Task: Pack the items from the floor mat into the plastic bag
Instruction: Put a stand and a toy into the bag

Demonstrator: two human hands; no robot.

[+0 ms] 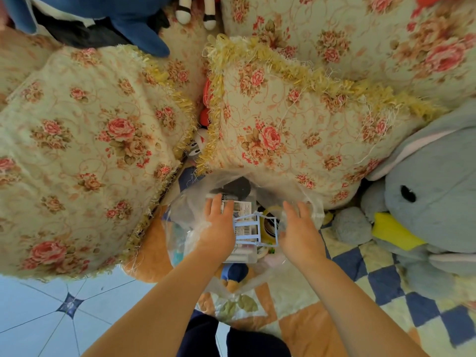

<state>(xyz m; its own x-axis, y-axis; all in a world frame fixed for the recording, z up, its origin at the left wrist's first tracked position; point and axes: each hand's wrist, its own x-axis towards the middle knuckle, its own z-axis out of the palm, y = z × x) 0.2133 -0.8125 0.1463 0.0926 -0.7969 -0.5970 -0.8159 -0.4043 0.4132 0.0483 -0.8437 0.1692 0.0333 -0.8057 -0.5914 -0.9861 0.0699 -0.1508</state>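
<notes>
The plastic bag (pixel 178 222) looks thin and floppy (best held by its rim). The left hand (pixel 219 225) lies flat on a clear box (pixel 243 210); the right hand (pixel 298 228) is open, holding nothing.

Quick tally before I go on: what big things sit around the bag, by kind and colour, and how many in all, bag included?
Fringed floral cushions: 2
Grey plush toy: 1
Blue plush toy: 1
Plastic bag: 1
Total: 5
The toys half hidden between the cushions are not counted.
</notes>
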